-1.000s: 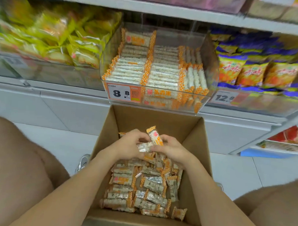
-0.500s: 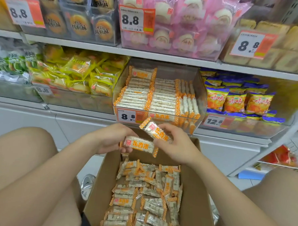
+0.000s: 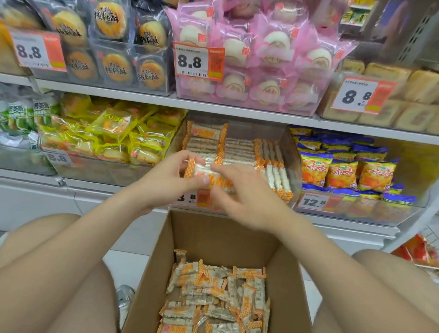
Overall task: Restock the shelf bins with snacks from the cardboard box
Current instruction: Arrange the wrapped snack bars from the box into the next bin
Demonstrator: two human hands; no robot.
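Raised from box to bin front edge, my left hand and right hand each grip snacks; placement pending.

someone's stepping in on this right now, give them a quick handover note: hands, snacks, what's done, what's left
Hands: left hand and right hand grip snack packets between them, at the front of the clear bin.
Things: the cardboard box stands open on the floor below the bin, between the knees.
Done: the bin already holds neat rows of the same packets.
Left: set the held packets into the bin, then move over the loose packets lying in the box.
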